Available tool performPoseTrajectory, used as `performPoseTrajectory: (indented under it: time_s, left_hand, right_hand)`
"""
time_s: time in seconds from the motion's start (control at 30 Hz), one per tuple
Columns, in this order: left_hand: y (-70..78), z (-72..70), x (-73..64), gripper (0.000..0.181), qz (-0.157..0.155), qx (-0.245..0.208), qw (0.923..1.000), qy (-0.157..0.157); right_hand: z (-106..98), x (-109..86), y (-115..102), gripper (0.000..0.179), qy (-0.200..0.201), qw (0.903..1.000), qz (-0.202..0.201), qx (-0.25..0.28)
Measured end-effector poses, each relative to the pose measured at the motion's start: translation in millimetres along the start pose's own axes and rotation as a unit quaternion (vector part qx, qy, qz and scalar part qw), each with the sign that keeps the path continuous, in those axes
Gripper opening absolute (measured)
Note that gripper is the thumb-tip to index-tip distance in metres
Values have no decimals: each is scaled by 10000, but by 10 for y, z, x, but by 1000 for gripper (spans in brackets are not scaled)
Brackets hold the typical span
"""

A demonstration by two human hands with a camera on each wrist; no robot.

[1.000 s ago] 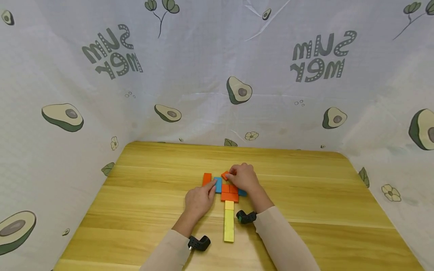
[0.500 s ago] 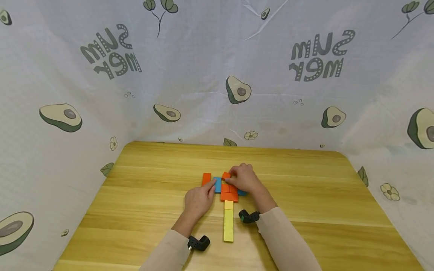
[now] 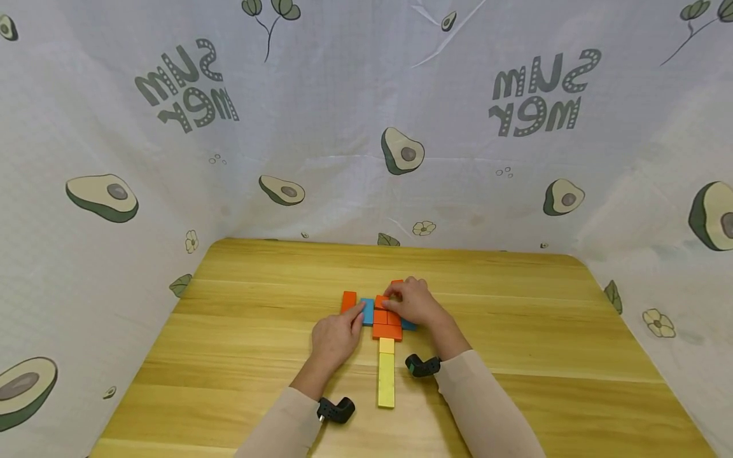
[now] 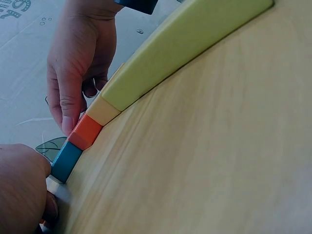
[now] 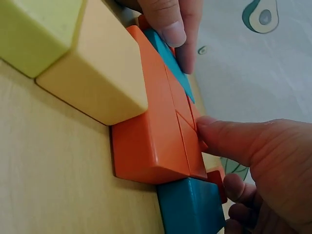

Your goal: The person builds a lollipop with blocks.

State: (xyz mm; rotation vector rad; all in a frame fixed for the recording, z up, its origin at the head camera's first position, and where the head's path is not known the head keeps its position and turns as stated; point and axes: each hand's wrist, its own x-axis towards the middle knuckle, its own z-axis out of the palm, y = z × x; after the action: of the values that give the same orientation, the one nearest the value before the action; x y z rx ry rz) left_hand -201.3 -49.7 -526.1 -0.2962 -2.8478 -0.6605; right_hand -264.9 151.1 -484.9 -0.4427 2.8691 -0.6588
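In the head view, the right hand (image 3: pixel 415 301) holds a small orange block (image 3: pixel 380 301) by thumb and index finger at the far end of a flat block layout. The right wrist view has its thumb (image 5: pixel 229 136) against that end. The left hand (image 3: pixel 334 340) rests its extended index finger on an upright blue block (image 3: pixel 368 312). Between the hands, more orange blocks (image 3: pixel 387 332) sit edge to edge. A small yellow block (image 3: pixel 387 346) and a long yellow-green block (image 3: pixel 386 380) run from them toward the person. A second blue block (image 3: pixel 409 326) is partly hidden by the right hand.
An upright orange block (image 3: pixel 349 301) stands left of the blue one. Another orange piece (image 3: pixel 397 281) peeks out behind the right hand. The wooden table (image 3: pixel 229 356) ends at a patterned cloth (image 3: pixel 343 127) at the back and sides.
The small orange block has turned from a slant to straight and come down against the orange blocks, moved by the right hand. An orange piece behind that hand has become visible. The left hand stays still.
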Motion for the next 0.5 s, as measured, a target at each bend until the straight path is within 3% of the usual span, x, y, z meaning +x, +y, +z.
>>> performPoseTrajectory:
  time_s: [0.5]
  left_hand:
    - [-2, 6, 5, 35, 36, 70, 10000, 55]
  right_hand:
    - [-30, -11, -32, 18, -52, 9999, -122, -5]
